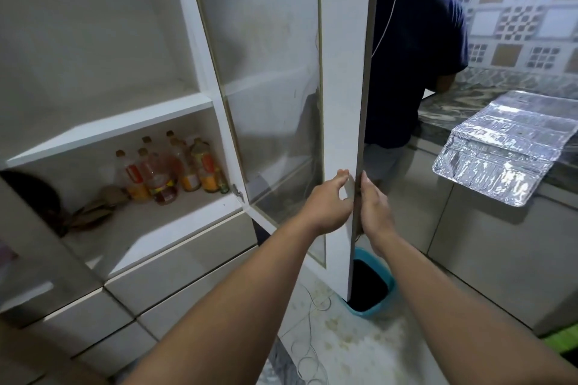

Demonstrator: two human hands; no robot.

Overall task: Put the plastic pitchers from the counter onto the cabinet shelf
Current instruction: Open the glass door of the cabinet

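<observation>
The white cabinet door point(344, 72) with a glass pane stands open, edge toward me. My left hand point(328, 200) is on the inner face of its edge, fingers curled against it. My right hand point(373, 206) lies flat on the outer side of the same edge, so both hands hold the door. The cabinet shelf point(119, 122) to the left is white, with bare space above it. No plastic pitcher is in view.
Several bottles point(169, 169) and a brown paper bag point(97, 206) sit on the lower shelf. A person in a dark shirt point(416, 66) stands at the stone counter point(463, 97) behind the door. A foil sheet point(500, 147) overhangs the counter. A teal bin point(369, 291) stands on the floor.
</observation>
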